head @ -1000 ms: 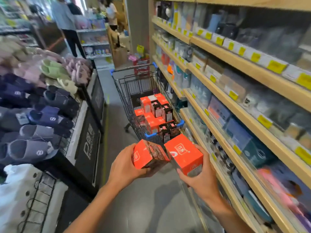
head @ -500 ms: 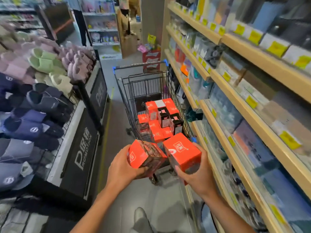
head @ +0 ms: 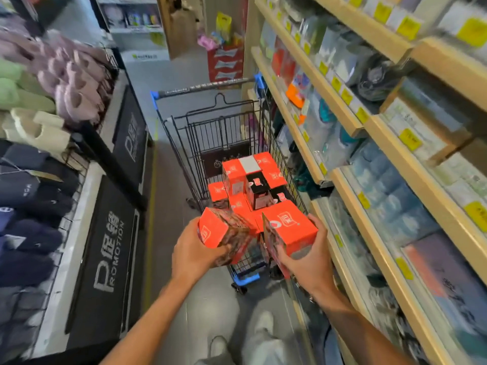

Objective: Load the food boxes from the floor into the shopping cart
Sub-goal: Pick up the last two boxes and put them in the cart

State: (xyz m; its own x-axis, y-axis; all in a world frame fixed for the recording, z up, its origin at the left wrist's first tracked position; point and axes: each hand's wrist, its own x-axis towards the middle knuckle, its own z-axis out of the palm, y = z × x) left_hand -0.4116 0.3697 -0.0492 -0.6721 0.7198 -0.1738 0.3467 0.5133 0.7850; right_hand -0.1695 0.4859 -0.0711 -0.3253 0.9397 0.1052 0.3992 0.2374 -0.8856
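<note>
Cart: my black wire shopping cart (head: 274, 154) already holds stacked orange cardboard food boxes (head: 268, 176).
Left hand (head: 196, 255): wrapped around one orange box (head: 222, 230).
Right hand (head: 307, 255): gripping another box (head: 291, 226), both at the cart's near end (not yet dropped in).
Floor: any remaining boxes unseen.

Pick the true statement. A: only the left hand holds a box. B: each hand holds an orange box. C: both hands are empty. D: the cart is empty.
B: the left hand and the right hand each grip an orange box at the near end of the shopping cart, which already holds boxes.
</note>
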